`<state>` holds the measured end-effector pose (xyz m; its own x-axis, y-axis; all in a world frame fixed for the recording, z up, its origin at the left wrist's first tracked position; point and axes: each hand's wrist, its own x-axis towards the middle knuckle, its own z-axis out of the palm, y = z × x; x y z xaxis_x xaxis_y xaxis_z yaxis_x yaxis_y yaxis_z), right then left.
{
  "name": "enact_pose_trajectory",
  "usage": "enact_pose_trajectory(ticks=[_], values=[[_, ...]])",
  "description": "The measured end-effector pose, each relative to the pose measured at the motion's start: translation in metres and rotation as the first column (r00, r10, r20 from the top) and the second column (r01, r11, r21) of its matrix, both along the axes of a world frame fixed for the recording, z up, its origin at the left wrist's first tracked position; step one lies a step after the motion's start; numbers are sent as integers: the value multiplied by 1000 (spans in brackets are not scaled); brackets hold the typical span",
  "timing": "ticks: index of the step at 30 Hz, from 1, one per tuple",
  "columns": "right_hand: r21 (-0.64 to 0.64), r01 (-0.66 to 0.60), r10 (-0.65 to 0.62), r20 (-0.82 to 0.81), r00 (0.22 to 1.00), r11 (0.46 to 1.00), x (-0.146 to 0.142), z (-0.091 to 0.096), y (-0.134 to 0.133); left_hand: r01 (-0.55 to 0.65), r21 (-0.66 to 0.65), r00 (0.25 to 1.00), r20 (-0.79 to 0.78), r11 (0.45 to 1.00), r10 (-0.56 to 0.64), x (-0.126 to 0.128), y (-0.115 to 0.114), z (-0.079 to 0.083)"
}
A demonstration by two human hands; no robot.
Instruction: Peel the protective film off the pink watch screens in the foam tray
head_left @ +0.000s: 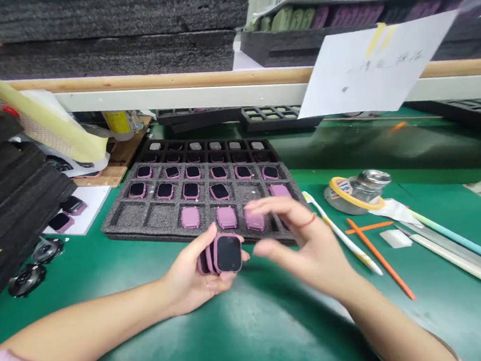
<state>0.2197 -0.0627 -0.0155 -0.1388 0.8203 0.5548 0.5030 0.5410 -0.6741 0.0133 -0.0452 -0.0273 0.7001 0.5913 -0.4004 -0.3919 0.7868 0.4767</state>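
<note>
Watch cases: matt pink plastic. Screens: glossy black. Foam tray: rough, grey. Bench: smooth green, slight sheen.

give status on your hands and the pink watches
left hand gripping stacked pink smartwatch bodies; right hand open above near edge of foam tray; nothing in the way

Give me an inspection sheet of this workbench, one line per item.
Surface: green work mat.
Job's things: black foam tray holding pink smartwatch bodies in rows.
Grips: left hand holds stacked pink smartwatches; right hand open, fingers spread beside the tray's near edge.
Clutter: glass jar with yellow ring, orange stick, white pen.
Cables: nothing seen.
Surroundings: stacked black foam sheets, hanging paper sign.
</note>
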Motion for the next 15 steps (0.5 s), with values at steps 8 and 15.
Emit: enact_pose_trajectory(ticks=[8,15], values=[[21,-212,212,24,977,977,-33,-5,-18,26,8,993,112,1000,-27,3,-2,-2],[93,-25,37,-136,990,995,-34,0,-18,66,27,986,151,997,-69,1,-4,-4]])
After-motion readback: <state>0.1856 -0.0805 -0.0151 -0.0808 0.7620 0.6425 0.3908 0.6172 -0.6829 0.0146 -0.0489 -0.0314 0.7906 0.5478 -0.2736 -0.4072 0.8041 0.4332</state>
